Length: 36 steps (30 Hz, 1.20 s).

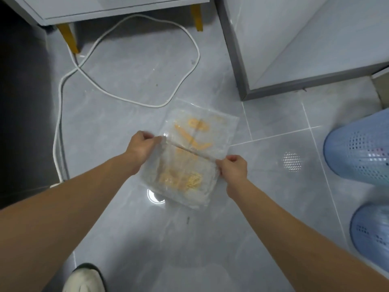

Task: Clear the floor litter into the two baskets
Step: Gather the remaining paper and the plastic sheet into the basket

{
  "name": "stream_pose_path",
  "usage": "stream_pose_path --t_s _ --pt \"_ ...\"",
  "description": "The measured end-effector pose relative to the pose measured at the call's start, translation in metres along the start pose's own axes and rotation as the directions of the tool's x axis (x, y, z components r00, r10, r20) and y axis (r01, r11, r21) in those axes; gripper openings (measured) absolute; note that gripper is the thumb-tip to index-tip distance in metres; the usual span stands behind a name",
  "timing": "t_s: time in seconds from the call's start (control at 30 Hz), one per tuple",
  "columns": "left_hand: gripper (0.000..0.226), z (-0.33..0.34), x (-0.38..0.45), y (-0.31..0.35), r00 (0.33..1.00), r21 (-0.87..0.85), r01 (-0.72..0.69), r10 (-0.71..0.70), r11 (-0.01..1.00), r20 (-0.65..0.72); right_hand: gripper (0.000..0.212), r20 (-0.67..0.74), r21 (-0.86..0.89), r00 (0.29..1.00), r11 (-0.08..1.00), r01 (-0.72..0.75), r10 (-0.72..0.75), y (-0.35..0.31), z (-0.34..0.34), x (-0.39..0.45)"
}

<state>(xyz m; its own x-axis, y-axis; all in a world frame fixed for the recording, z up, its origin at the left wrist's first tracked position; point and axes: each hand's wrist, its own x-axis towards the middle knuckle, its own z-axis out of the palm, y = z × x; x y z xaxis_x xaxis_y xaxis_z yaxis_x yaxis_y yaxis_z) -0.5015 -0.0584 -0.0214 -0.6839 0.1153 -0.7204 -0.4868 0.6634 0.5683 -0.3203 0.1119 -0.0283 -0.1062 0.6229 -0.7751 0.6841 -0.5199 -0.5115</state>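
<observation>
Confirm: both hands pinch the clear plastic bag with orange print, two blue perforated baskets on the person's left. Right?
Not quite. In the head view both blue perforated baskets stand on the person's right. The rest holds: left hand and right hand pinch the clear plastic bag.

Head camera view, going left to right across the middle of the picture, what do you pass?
White cable → left hand → clear plastic bag gripped at both edges → right hand → floor drain → blue baskets.
</observation>
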Motion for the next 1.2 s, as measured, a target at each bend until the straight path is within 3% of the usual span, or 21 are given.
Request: stream_pose_path --t_s 0.1,0.23,0.37,0.6,0.8,0.97,1.03,1.1,1.17,1.2 --pt "0.024 -0.007 -0.023 -0.003 0.997 -0.124 0.075 -0.072 0.989 0.029 0.022 0.15 0.049 0.988 0.998 0.033 -0.04 0.003 -0.019 -0.016" --pt "0.023 -0.027 -0.069 0.002 0.992 -0.146 0.085 -0.07 0.986 0.11 0.016 0.224 0.075 0.968 0.992 0.101 -0.116 -0.012 -0.058 -0.052" --pt "0.028 -0.058 -0.133 0.036 0.987 -0.193 0.014 0.017 0.981 0.16 0.01 0.35 0.034 0.917 0.981 0.191 -0.191 -0.054 -0.094 -0.108" --pt "0.027 -0.134 -0.248 0.121 0.966 -0.326 -0.121 0.188 0.937 0.18 0.016 0.533 0.016 0.789 0.937 0.35 -0.304 -0.158 -0.157 -0.224" --pt "0.023 -0.191 -0.327 0.171 0.935 -0.427 -0.153 0.27 0.891 0.229 0.031 0.572 0.275 0.755 0.942 0.191 -0.32 -0.219 -0.192 -0.3" --pt "0.021 -0.219 -0.369 0.196 0.912 -0.627 -0.108 0.328 0.772 0.247 0.031 0.664 0.34 0.697 0.939 0.04 -0.27 -0.254 -0.209 -0.347" --pt "0.033 -0.231 -0.378 0.206 0.903 -0.66 -0.081 0.335 0.747 0.269 0.027 0.676 0.26 0.689 0.959 0.111 -0.263 -0.263 -0.212 -0.358" --pt "0.025 -0.239 -0.384 0.213 0.904 -0.542 -0.163 0.345 0.824 0.252 0.014 0.643 0.131 0.694 0.94 0.315 -0.323 -0.269 -0.213 -0.367" --pt "0.017 -0.245 -0.388 0.219 0.901 -0.351 -0.319 0.397 0.881 0.177 0.03 0.667 0.032 0.653 0.89 0.456 -0.358 -0.274 -0.213 -0.374" --pt "0.024 -0.248 -0.39 0.223 0.891 -0.3 -0.368 0.426 0.88 0.158 0.037 0.707 -0.02 0.612 0.855 0.518 -0.354 -0.278 -0.214 -0.375"
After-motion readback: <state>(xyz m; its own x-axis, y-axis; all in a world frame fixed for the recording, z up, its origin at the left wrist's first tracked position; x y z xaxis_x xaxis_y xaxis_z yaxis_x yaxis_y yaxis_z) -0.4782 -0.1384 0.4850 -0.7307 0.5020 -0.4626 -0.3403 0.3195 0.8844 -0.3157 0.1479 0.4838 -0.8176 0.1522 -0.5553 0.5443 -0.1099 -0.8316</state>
